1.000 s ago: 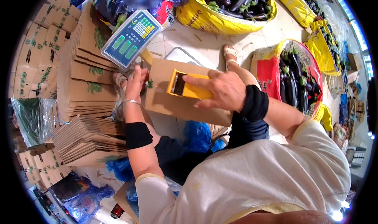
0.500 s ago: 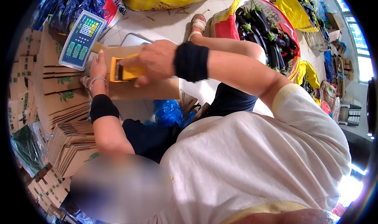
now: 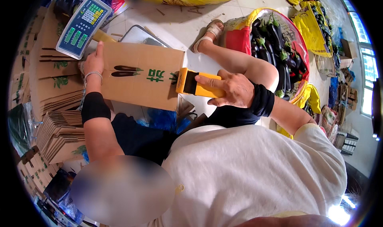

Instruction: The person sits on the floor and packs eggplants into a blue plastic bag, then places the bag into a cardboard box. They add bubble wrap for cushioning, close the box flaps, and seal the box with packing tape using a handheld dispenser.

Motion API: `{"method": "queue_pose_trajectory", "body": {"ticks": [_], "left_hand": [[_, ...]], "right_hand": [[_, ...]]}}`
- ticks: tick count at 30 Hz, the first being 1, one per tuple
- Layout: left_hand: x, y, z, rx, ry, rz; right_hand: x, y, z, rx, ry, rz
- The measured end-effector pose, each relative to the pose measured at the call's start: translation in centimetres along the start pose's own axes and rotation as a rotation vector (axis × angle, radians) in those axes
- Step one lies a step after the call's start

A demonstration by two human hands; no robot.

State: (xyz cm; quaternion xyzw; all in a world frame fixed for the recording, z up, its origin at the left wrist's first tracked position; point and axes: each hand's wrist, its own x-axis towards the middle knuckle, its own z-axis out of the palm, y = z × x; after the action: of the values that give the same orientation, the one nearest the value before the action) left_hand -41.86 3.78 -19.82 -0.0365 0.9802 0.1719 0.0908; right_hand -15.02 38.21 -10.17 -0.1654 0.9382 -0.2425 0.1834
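Observation:
A brown cardboard box lies in front of me, printed with green characters and a picture of dark eggplants. My left hand grips its left end, with one finger stretched along the edge and the others partly hidden. In my right hand is a yellow tape dispenser, held with the index finger laid along its top. The dispenser's front end is at the right edge of the box. Whether its tape is stuck to the box, I cannot tell.
A digital scale display stands at the far left, with its metal platform behind the box. Flattened cartons are stacked at left. To the right, a large lined basket holds eggplants. Blue plastic lies below the box.
My right hand has drawn the tape dispenser rightward from the box's left part to its right edge, uncovering the printed face. My left hand stays at the left end.

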Motion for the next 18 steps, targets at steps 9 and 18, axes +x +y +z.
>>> {"method": "queue_pose_trajectory", "body": {"ticks": [9, 18], "left_hand": [[-0.5, 0.4, -0.3, -0.061, -0.035, -0.017], [-1.6, 1.3, -0.9, -0.131, -0.009, -0.014]], "right_hand": [[1.0, 4.9, 4.5, 0.104, -0.089, 0.031], [5.2, 6.7, 10.5, 0.050, -0.265, 0.242]]}}
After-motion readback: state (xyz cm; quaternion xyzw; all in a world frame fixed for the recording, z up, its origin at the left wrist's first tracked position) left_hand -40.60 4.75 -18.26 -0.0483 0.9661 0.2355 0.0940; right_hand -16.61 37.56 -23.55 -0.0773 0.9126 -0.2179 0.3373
